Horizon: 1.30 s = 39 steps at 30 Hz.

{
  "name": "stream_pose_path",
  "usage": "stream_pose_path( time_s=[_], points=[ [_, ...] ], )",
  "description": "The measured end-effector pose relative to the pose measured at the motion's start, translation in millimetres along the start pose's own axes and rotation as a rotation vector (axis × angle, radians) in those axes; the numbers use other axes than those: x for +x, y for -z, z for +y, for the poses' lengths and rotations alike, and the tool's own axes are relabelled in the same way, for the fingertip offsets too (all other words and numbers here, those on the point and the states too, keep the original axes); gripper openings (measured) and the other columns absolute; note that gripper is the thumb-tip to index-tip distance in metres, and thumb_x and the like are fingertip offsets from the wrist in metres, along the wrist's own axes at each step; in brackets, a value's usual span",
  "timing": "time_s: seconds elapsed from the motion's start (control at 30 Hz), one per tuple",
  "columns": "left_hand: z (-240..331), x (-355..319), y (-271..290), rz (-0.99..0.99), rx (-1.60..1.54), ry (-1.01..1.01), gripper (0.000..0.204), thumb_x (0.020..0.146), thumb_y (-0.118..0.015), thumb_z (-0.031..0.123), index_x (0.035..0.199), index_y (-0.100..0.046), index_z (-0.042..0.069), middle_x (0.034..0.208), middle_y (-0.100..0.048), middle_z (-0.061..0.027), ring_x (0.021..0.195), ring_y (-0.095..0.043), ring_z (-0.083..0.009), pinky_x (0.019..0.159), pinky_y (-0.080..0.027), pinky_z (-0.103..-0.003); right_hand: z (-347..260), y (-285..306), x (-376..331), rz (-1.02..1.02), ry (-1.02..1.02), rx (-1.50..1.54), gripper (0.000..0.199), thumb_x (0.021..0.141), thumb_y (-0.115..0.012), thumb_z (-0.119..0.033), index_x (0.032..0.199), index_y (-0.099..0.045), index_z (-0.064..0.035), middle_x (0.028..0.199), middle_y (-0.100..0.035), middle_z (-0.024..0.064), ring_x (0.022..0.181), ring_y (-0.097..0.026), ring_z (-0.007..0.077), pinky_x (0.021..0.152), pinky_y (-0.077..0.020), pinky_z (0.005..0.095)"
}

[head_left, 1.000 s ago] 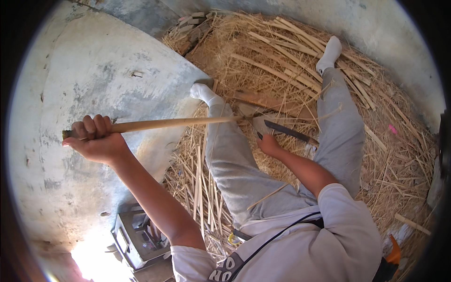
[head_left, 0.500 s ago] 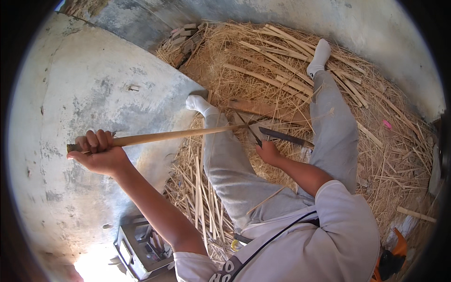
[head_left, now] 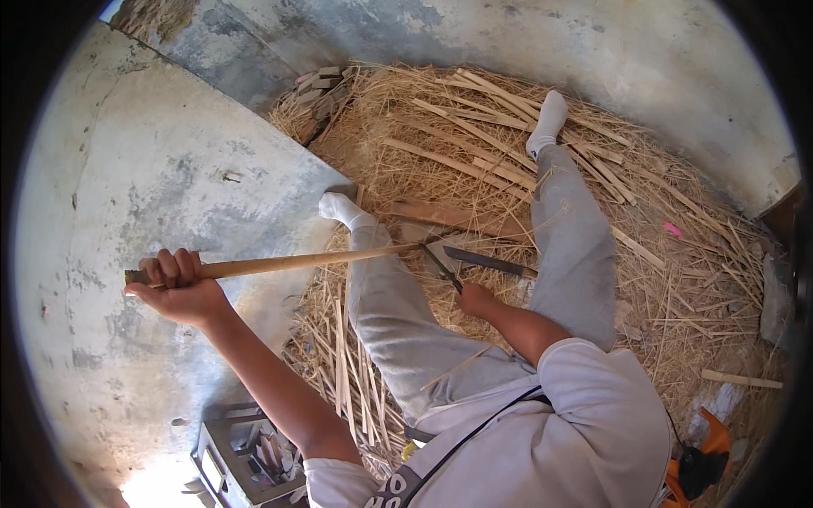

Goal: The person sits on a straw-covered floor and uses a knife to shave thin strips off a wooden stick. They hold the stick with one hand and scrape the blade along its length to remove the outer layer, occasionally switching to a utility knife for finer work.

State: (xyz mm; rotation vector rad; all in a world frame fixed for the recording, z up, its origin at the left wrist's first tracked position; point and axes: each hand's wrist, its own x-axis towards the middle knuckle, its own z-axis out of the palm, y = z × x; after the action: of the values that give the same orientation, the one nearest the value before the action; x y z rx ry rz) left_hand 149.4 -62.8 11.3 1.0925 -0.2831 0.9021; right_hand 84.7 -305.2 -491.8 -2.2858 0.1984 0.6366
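Sitting on the straw [head_left: 694, 279] with both legs stretched out, you hold a long bamboo stick [head_left: 313, 262] in your left hand [head_left: 178, 292]. Your fingers [head_left: 174, 267] are curled tight over its near end, and the stick runs level from them across your left knee toward the middle. Your right hand [head_left: 476, 298] is closed around the handle of a knife [head_left: 445, 267]; its blade meets the far end of the stick. A second dark blade [head_left: 491, 262] lies on the straw just beside it, between your legs.
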Motion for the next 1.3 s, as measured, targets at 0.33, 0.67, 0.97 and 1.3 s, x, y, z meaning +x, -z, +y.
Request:
stream_pose_path(
  time_s=[0.33,0.67,0.97,1.3],
  points=[
    [2.0,-8.7,4.5,-0.027,-0.043,-0.004,0.059,0.098,-0.046,0.069,0.074,-0.03,0.017,0.057,-0.02,0.0049,0.048,-0.015,-0.008,0.044,-0.012,-0.027,94.1,25.5,7.7,0.557,-0.614,-0.501,0.028,0.094,-0.065,-0.025,0.116,-0.071,-0.009,0.13,-0.061,0.0131,0.133,-0.048,0.0311,0.105,-0.0456,0.0437],
    [-19.6,25.6,-5.9,-0.076,-0.002,0.054,0.063,0.095,-0.045,0.073,0.076,-0.032,0.015,0.06,-0.024,0.0038,0.049,-0.018,-0.0093,0.044,-0.016,-0.027,8.1,88.6,-37.9,-0.049,-0.121,-0.461,0.03,0.089,-0.067,-0.023,0.113,-0.074,-0.0065,0.115,-0.071,0.0147,0.1,-0.072,0.0309,0.083,-0.0574,0.0462],
    [-38.5,31.6,-48.0,-0.092,0.09,0.03,0.068,0.092,-0.046,0.077,0.078,-0.034,0.011,0.063,-0.025,0.0022,0.05,-0.018,-0.0104,0.046,-0.015,-0.029,-120.0,180.5,-61.6,0.319,0.258,0.281,0.028,0.095,-0.067,-0.027,0.093,-0.068,0.0016,0.065,-0.062,0.0087,0.059,-0.064,0.0206,0.054,-0.0484,0.0353],
    [-53.9,29.9,-75.4,-0.191,0.036,0.063,0.066,0.093,-0.049,0.075,0.077,-0.035,0.012,0.062,-0.023,0.0028,0.049,-0.018,-0.0105,0.046,-0.015,-0.029,-66.0,65.9,-32.8,-0.032,-0.082,0.523,0.03,0.083,-0.07,-0.027,0.083,-0.066,0.0024,0.07,-0.065,0.012,0.064,-0.066,0.0197,0.058,-0.0494,0.0388]
  ],
)
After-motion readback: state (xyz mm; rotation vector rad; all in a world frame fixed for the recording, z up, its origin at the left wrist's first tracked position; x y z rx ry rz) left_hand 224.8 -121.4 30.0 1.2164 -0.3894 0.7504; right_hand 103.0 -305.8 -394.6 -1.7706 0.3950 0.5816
